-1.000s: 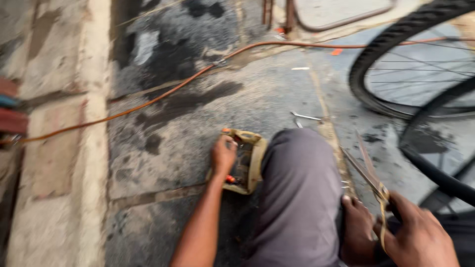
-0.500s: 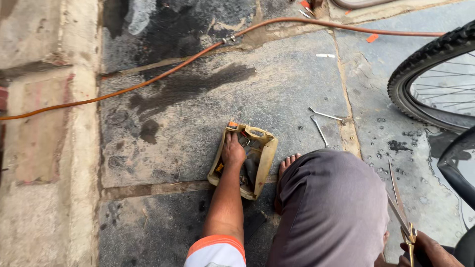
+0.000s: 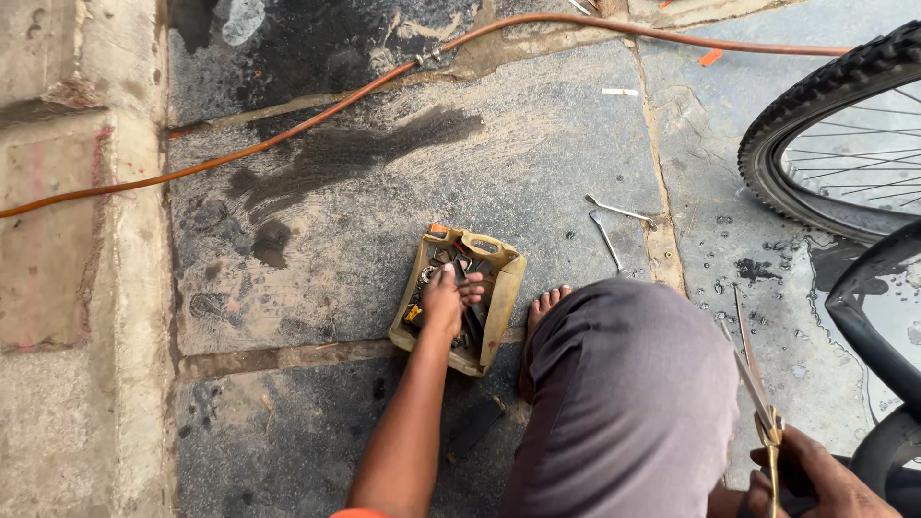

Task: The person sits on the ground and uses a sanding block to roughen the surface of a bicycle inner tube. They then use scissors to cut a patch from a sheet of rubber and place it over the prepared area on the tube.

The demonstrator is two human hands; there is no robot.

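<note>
Two hands busy: left hand (image 3: 447, 299) is down in the tan tool tray (image 3: 503, 299) on the stone pavement, fingers curled among small metal parts, but can't tell if anything is actually gripped yet. Right hand (image 3: 815, 480) is closed round a pair of long scissors (image 3: 758, 393), blades up, beside the bike wheel (image 3: 835, 125). Two spanners (image 3: 614, 225) lie unused nr the tray. Looks like early stage, picking out a part; wheel work not begun.
</note>
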